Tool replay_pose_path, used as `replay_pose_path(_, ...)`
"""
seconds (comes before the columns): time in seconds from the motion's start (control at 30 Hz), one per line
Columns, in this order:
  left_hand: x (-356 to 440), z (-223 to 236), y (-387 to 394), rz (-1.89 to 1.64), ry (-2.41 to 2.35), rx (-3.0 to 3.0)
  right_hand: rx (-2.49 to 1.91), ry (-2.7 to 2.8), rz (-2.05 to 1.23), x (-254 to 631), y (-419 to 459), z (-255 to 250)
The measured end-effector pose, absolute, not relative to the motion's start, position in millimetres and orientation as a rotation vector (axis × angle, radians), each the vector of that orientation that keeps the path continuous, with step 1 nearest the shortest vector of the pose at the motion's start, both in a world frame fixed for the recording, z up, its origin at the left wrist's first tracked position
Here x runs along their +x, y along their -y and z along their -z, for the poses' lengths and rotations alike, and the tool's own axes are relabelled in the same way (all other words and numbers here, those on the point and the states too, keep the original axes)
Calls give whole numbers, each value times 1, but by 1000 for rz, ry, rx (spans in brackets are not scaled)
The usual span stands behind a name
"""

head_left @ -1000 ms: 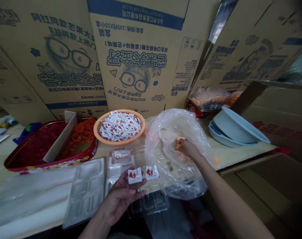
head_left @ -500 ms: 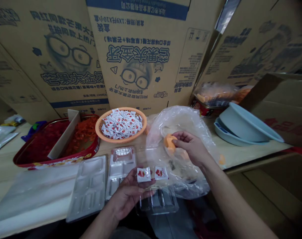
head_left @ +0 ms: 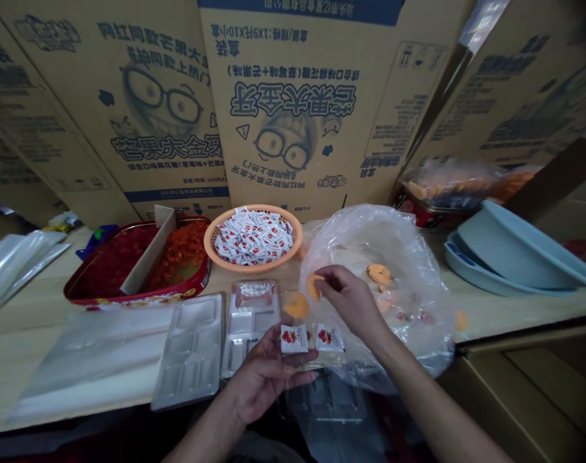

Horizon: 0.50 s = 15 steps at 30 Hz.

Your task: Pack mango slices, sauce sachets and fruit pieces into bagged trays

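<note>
My left hand (head_left: pixel 271 370) grips a clear plastic tray (head_left: pixel 324 399) near the table's front edge. Two white sachets with red print lie on the tray, a left sachet (head_left: pixel 294 339) by my fingers and a right sachet (head_left: pixel 329 337) beside it. Between thumb and fingers, my right hand (head_left: pixel 353 302) pinches a curved orange piece (head_left: pixel 314 287) above the tray's far end. Just left of it is a loose orange piece (head_left: pixel 297 305); whether it rests in the tray I cannot tell. More orange pieces (head_left: pixel 380 274) lie on an open clear plastic bag (head_left: pixel 418 257) behind my right hand.
An orange basket (head_left: pixel 208 247) holds many sachets. Left of it stands a red divided tin (head_left: pixel 143 299) with red and orange bits. Two compartment trays, one bare (head_left: pixel 189 354) and one partly red (head_left: pixel 251 315), lie nearer. Blue basins (head_left: pixel 509 257) sit right; cartons (head_left: pixel 293 58) wall the back.
My right hand has moved left from over the bag to the tray's far end, with an orange piece. A second orange piece now shows there. My left hand still keeps the tray; the view has shifted.
</note>
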<state>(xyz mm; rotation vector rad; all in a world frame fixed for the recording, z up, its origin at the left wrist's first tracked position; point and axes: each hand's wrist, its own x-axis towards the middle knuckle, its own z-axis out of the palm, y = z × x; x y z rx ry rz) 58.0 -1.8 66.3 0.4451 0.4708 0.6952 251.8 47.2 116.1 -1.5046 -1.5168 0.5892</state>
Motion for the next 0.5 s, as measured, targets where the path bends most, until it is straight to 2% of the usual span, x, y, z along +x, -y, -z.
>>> replay_pose_path(0.2, 49, -69, 3, -714, -490, 413, -1354, 1329, -822, 260, -38, -121)
replay_pose_path(0.3, 47, -69, 3, -731, -493, 406, -1316, 1216, -836, 254, -36, -113)
replay_pose_path(0.4, 45, -68, 4, -752, -474, 407, -1411, 1304, -634, 245, -34, -102)
replay_pose_path(0.5, 44, -66, 5, -782, -469, 411, -1581, 1511, -235, 238, -27, -95)
